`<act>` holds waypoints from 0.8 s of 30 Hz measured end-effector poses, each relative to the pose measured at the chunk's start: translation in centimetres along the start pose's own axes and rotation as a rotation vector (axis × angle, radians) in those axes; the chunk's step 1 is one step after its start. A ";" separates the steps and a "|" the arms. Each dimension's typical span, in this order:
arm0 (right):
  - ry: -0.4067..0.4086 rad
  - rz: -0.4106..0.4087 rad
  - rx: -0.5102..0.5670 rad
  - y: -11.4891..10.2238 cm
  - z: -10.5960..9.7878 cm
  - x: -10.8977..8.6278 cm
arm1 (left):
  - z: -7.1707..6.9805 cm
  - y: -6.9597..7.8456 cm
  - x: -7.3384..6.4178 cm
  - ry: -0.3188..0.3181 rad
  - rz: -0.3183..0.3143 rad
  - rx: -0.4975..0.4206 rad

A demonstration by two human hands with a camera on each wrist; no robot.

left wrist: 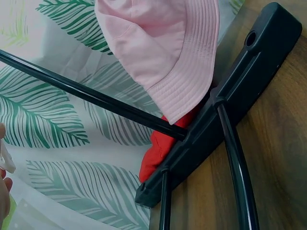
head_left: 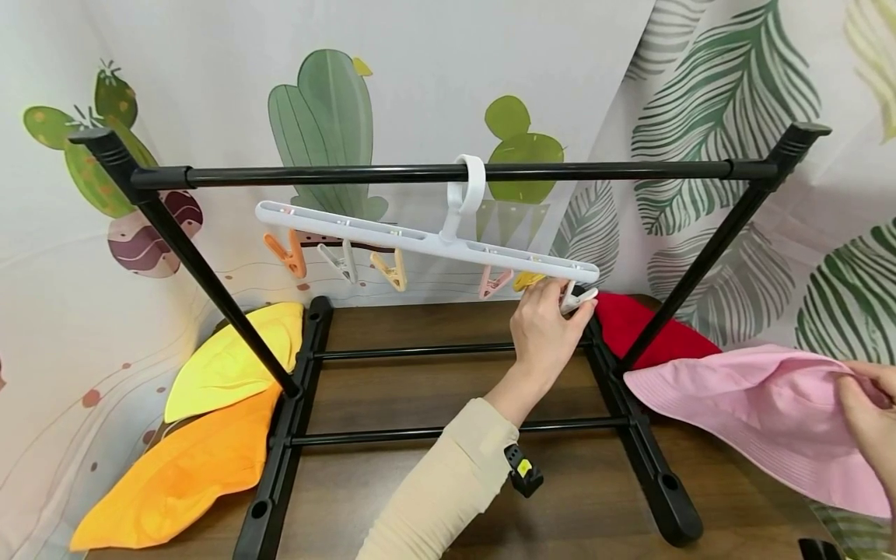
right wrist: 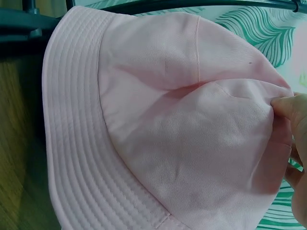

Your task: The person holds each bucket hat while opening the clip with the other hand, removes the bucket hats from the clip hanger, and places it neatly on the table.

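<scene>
Pink cloth fills the right wrist view: a pink bucket hat [right wrist: 158, 124], its crown pinched between the fingers of the right hand [head_left: 868, 424]. Taking the black drying rack [head_left: 448, 173] as landmark, the hat hangs just outside its right-hand leg, above the wooden table [head_left: 392, 498]. The left hand [head_left: 549, 330] reaches up under the rack's top bar and squeezes the white clip [head_left: 579, 299] at the right end of the white clip hanger [head_left: 427, 237], which hooks over that bar. 5 more clips dangle from the hanger. A red hat [head_left: 647, 330] lies behind the rack's right foot; a yellow hat [head_left: 231, 362] and an orange hat [head_left: 185, 467] lie beside its left foot.
</scene>
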State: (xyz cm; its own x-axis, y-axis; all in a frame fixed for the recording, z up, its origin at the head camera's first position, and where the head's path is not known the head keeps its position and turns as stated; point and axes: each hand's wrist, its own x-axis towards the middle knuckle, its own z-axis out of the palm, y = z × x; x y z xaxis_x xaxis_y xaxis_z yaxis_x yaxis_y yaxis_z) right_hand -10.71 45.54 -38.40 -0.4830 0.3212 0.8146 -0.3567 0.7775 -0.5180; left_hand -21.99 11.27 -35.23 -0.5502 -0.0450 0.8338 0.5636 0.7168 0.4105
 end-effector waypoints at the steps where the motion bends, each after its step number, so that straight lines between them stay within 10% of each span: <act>1: -0.004 0.009 -0.010 0.9 -0.1 0.0 | 0.0 0.0 0.0 0.000 0.002 -0.003; 10: -0.007 0.080 -0.018 7.3 -0.8 -0.7 | 0.0 -0.1 0.1 -0.015 0.003 -0.009; 24: -0.014 -0.027 0.098 0.2 -0.4 -1.3 | -0.2 0.2 0.3 -0.053 -0.009 0.013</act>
State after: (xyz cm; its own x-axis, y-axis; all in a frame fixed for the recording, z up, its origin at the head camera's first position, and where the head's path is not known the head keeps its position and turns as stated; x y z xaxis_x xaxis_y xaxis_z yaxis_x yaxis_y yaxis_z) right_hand -9.86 45.47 -39.50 -0.4831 0.2928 0.8252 -0.4461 0.7287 -0.5197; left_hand -21.85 11.26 -34.80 -0.5871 -0.0152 0.8093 0.5506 0.7254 0.4131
